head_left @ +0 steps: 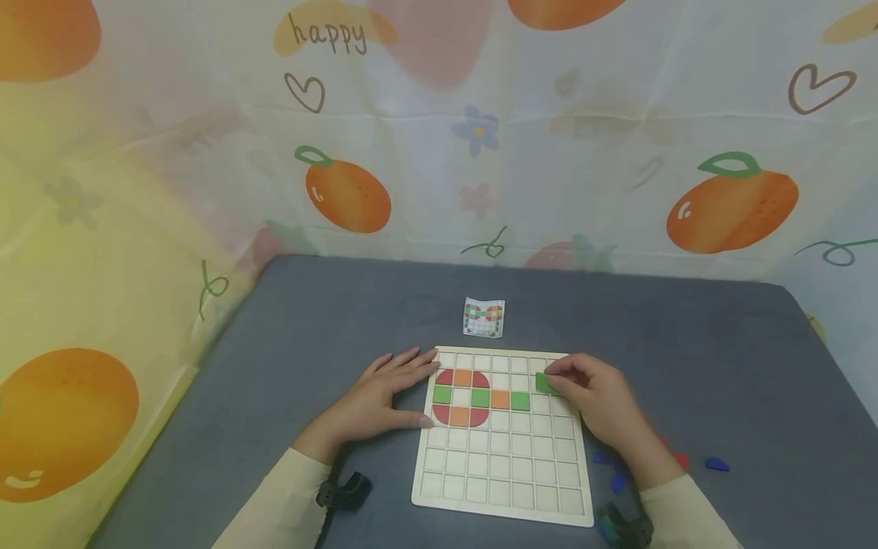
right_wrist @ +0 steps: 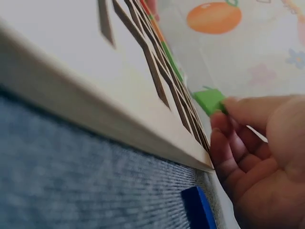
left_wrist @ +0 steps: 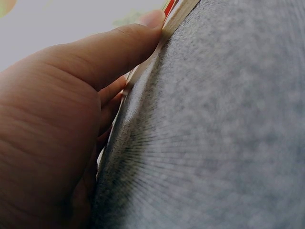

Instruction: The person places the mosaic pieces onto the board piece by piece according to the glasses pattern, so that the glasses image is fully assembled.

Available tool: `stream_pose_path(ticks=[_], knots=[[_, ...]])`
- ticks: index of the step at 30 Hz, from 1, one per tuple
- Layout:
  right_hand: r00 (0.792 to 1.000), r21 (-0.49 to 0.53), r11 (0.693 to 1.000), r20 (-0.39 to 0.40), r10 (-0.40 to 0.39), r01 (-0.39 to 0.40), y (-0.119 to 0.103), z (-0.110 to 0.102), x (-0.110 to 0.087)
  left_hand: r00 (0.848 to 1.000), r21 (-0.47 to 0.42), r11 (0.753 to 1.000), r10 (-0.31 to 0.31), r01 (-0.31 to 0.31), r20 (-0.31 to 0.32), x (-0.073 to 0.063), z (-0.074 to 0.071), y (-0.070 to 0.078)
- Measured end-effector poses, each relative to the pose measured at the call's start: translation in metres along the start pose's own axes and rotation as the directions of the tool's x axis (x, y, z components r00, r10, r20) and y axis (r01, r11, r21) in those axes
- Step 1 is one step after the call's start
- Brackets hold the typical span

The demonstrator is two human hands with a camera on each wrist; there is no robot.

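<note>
My right hand (head_left: 604,400) pinches a green square tile (right_wrist: 208,100) between thumb and fingertips, over the upper right cells of the pale wooden grid board (head_left: 476,463). My left hand (head_left: 380,400) lies at the board's left edge with fingers extended, its thumb (left_wrist: 143,26) touching the rim. Set in the board's upper left is a rounded ring of red corner tiles (head_left: 444,377), orange square tiles (head_left: 463,378) and green ones around a bare cell. From its right side an orange tile (head_left: 500,399) and a green tile (head_left: 520,401) continue the middle row.
A small printed card (head_left: 483,318) with a coloured grid pattern lies behind the board. Right of the board, partly under the right forearm, are loose blue pieces (head_left: 717,463) and red pieces (head_left: 681,460). A fruit-print cloth (head_left: 411,137) hangs behind the grey table (head_left: 329,305).
</note>
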State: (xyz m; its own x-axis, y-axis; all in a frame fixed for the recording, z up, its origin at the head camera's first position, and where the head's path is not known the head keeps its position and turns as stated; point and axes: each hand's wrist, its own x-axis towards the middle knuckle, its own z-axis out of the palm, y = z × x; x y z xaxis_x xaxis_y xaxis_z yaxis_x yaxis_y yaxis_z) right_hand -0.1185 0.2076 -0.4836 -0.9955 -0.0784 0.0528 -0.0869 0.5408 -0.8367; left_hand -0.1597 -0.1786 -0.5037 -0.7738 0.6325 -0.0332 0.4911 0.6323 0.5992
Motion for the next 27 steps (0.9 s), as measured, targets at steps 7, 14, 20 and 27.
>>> stream_pose_path(ticks=[7, 14, 20, 27], knots=[[1.0, -0.041, 0.999, 0.013, -0.009, 0.01, -0.0004, 0.0028, 0.0004, 1.0, -0.002, 1.0, 0.006, -0.006, -0.001, -0.0003, -0.0008, 0.0008], [0.997, -0.033, 0.997, 0.019, -0.069, 0.07, 0.0018, 0.0057, -0.0001, 1.0, -0.008, 1.0, 0.011, -0.011, -0.004, -0.0006, -0.0027, 0.0034], [0.999, 0.016, 0.999, 0.037, -0.036, 0.036, 0.0044, 0.007, -0.0009, 1.0, -0.017, 1.0, 0.012, -0.012, -0.007, -0.0011, -0.0021, 0.003], [0.998, 0.188, 0.982, 0.053, -0.032, 0.021, 0.0061, 0.0046, -0.0057, 1.0, -0.012, 1.0, 0.0, 0.0, 0.0, -0.0009, -0.0002, -0.0003]])
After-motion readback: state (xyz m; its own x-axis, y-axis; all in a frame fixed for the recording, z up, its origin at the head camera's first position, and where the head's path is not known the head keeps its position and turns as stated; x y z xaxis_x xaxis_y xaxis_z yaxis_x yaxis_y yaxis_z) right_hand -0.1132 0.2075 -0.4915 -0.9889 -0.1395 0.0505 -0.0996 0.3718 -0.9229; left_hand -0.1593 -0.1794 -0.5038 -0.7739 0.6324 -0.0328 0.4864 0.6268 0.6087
